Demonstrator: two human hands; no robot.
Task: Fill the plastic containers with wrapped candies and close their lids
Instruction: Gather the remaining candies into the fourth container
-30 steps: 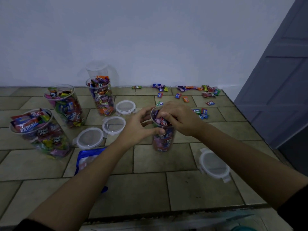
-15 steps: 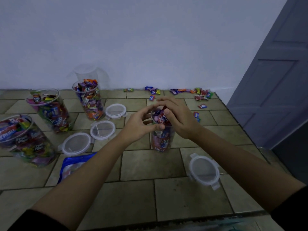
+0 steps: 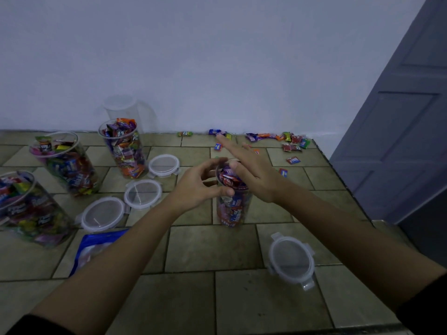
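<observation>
While our left hand curls round the top of the candy-filled container, thumb on its near side and fingers at the rim, our right hand hangs flat above its mouth, fingers straight and pointing far-left, holding nothing. The container stands upright and open-topped at the middle of the tiled table. A lid lies near-right, apart from it and close to the table's right edge. Bare tiles stretch between the container and the near edge. To the left three more lids lie just beside one another, and past them stand three full open containers. A clear empty container stands against the far wall. A blue bag lies near-left. Loose candies are strewn along the far wall toward the far right corner, where the table ends by a grey door.
</observation>
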